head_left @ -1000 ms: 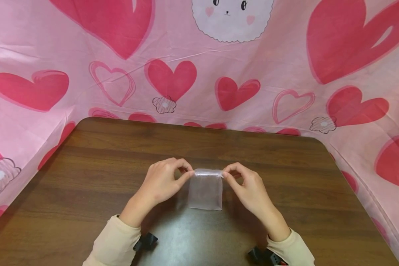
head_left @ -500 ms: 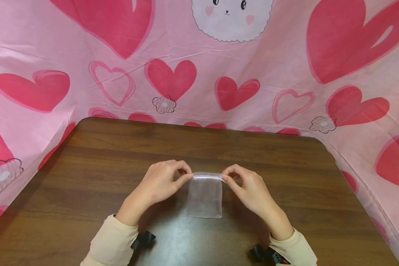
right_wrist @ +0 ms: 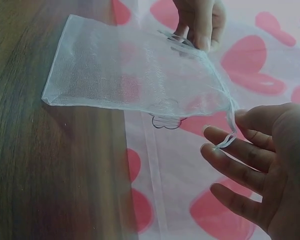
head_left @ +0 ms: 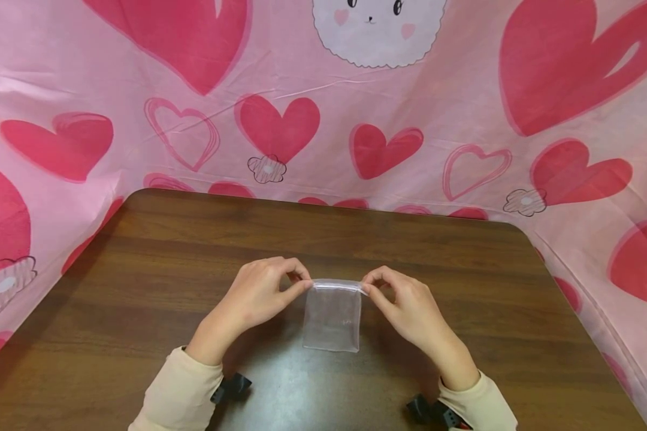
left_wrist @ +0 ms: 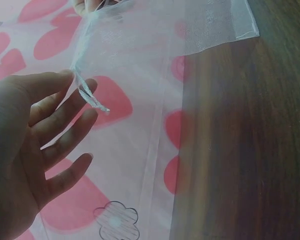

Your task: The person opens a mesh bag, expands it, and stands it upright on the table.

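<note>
A small sheer white drawstring pouch (head_left: 331, 320) hangs between both hands, its gathered top edge pulled straight. My left hand (head_left: 264, 293) pinches the top left corner between thumb and index finger; a loop of white cord (left_wrist: 90, 96) dangles there in the left wrist view. At the top right corner my right hand (head_left: 404, 302) pinches the pouch the same way, and another cord end (right_wrist: 227, 140) hangs by its fingers in the right wrist view. The other fingers of each hand are spread and loosely bent. Through the thin mesh the background shows.
Below the hands lies a dark brown wooden table (head_left: 194, 233) with rounded far corners. A pink cloth (head_left: 329, 78) printed with red hearts hangs behind it and along the sides. Black wrist devices (head_left: 232, 388) sit at both beige sleeves (head_left: 180, 389).
Compared with one second ago, the pouch's top edge and bottom edge sit slightly lower in the head view, and more of its length shows. Both hands keep their pinch.
</note>
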A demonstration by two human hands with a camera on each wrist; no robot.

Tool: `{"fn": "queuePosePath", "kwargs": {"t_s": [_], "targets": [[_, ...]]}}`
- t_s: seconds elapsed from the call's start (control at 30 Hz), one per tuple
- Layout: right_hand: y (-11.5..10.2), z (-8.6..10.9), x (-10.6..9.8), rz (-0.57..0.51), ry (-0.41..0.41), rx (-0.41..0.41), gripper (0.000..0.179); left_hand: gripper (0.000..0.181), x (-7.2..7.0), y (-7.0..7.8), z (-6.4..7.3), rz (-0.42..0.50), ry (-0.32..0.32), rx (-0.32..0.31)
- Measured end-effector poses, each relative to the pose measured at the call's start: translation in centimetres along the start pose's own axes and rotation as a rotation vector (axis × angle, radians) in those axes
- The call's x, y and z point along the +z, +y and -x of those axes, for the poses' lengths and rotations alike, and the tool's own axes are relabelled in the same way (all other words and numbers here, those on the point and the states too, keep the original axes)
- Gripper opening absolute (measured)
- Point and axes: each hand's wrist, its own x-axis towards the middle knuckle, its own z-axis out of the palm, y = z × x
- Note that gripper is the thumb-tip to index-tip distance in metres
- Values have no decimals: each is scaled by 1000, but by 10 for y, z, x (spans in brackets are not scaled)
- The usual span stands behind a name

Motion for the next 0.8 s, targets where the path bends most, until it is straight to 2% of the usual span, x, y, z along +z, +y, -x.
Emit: {"fn": "queuePosePath", "kwargs": {"t_s": [0.27, 0.53, 0.8], "targets": [[1, -1, 0, 52, 34, -74, 12, 5, 0, -1, 0, -15, 5, 29], [4, -2, 1, 108, 57, -161, 14, 6, -3, 1, -1, -79, 0, 63], [6, -3, 1, 139, 55, -208, 13, 7, -4, 1, -2, -125, 22, 92]]}}
